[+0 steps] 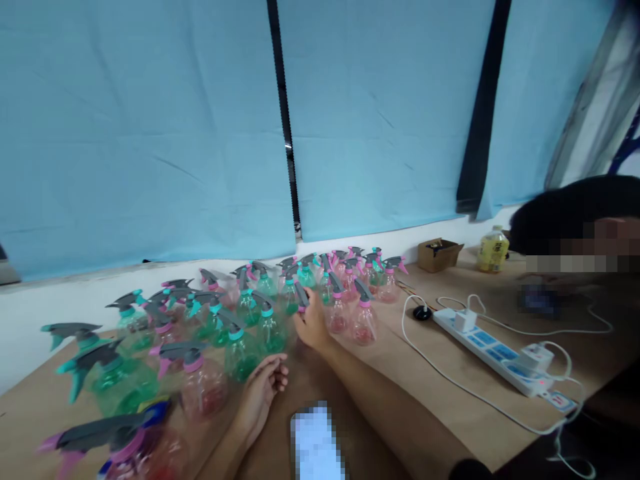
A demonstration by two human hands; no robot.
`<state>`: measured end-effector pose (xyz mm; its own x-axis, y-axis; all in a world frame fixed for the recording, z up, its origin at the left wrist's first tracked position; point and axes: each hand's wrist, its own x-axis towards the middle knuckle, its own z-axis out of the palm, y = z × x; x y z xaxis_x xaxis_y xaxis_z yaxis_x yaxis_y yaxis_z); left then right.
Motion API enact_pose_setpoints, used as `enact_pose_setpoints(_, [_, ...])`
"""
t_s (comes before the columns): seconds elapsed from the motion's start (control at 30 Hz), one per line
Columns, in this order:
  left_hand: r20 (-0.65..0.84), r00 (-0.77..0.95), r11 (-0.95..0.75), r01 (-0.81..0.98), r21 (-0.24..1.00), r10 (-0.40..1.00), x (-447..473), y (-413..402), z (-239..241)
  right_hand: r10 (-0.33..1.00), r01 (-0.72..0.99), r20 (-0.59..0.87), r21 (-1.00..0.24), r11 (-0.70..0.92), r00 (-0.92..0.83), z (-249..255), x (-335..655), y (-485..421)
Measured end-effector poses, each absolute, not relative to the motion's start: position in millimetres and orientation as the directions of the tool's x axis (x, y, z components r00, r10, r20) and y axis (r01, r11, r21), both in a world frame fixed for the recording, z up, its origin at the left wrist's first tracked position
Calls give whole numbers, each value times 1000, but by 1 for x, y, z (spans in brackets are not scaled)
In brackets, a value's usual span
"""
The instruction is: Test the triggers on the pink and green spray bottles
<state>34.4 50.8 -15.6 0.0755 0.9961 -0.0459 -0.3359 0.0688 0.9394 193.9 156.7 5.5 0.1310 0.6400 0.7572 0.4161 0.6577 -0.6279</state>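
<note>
Many small green and pink spray bottles (240, 313) with grey trigger heads stand in rows on a brown table (440, 373). My right hand (311, 323) reaches forward into the rows, its fingers closed round a bottle with a pink collar and grey trigger (301, 297). My left hand (265, 387) rests on the table nearer to me, palm up, fingers loosely curled and holding nothing, right beside a green bottle (240, 353) and a pink bottle (200, 387).
A white power strip (495, 353) with plugged chargers and trailing white cables lies at the right. A small cardboard box (439, 255) and a yellow drink bottle (493, 249) stand at the back. Another person leans in at the right edge. Blue blinds hang behind.
</note>
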Motion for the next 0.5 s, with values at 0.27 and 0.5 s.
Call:
enact_pose_setpoints(0.27, [-56,74,77,-318,945,996,36,49,-8,691,277,707,-700,658,146,1,191,163])
enact_pose_setpoints(0.5, [-50,75,71,-322,944,996,37,48,-7,540,418,799,-600,682,266,33,222,130])
